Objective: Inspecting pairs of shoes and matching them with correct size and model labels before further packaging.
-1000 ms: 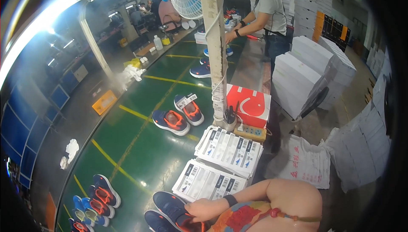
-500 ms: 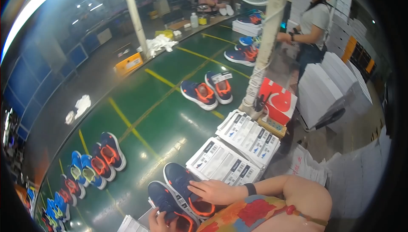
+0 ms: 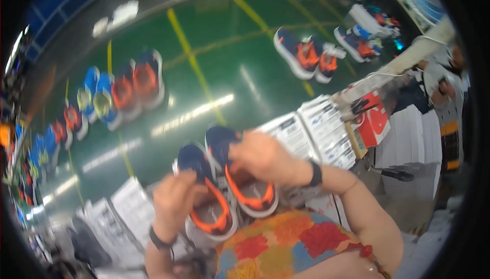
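A pair of navy sneakers with orange collars and white soles sits side by side at the table's near edge, toes pointing away from me. My left hand [image 3: 176, 200] has its fingers curled at the tongue and side of the left sneaker [image 3: 194, 157]. Over the throat of the right sneaker [image 3: 219, 143], my right hand [image 3: 268, 157] grips with bent fingers near the tongue. Both hands are slightly blurred, and they hide the lacing areas. The open collars and insoles show toward me.
Stacks of white labelled sheets [image 3: 321, 131] lie right of the pair, with more papers [image 3: 133, 210] at left. Another navy-orange pair [image 3: 301, 59] stands on the green table [image 3: 204, 110]. Several blue and navy shoes [image 3: 104, 95] line the left. A red box [image 3: 375, 118] stands beside the post.
The view has tilted and swung left. My left hand has moved up onto the left sneaker's tongue area, and my right hand has shifted to the right sneaker's throat. More of both collars shows.
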The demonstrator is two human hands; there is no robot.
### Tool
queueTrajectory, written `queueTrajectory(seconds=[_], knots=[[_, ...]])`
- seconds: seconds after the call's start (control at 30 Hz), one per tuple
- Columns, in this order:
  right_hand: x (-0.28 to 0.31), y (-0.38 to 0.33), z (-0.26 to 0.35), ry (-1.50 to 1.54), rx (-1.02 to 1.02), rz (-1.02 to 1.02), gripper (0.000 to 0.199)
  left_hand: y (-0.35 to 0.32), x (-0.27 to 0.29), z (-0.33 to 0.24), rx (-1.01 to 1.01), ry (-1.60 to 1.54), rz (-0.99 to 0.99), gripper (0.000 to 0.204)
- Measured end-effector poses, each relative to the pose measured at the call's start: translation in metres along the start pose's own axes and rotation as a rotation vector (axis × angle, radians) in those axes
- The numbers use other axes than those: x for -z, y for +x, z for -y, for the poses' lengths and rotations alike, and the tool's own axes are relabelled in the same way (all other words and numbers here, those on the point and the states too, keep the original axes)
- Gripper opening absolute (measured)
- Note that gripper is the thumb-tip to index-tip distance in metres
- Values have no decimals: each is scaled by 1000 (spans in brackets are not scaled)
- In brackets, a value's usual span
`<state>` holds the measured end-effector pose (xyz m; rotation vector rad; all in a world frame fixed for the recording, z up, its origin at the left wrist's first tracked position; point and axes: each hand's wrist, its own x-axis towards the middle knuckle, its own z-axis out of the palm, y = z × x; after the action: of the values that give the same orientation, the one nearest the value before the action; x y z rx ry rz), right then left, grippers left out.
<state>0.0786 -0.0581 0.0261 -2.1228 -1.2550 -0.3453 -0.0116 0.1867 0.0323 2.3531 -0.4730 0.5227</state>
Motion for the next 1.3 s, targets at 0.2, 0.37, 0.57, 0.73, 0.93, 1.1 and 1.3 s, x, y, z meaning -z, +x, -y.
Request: queueTrajectory(seconds=[0.2, 0.37, 0.57, 0.73, 0.93, 1.1, 1.3], knots=[[-4, 60, -24, 505, -295, 293, 17, 44, 16, 10, 364, -160, 121, 12], [-24, 51, -40, 770, -597, 315, 26, 52, 13, 27, 636, -428, 214, 10], [-30, 50, -36, 862, -693, 309, 29, 56, 13, 28, 917, -560, 274, 12], [-29, 52, -25, 825, -683, 271, 29, 56, 16, 18, 814, -446, 228, 10], [11, 59, -18, 465, -164, 61, 16, 75, 26, -6, 193, -75, 119, 21], [43, 80, -1, 229, 214, -199, 31, 84, 78, -44, -219, 181, -73, 35], [69, -10, -39, 1385, -337, -804, 60, 36, 57, 31, 554, -1277, -580, 105]])
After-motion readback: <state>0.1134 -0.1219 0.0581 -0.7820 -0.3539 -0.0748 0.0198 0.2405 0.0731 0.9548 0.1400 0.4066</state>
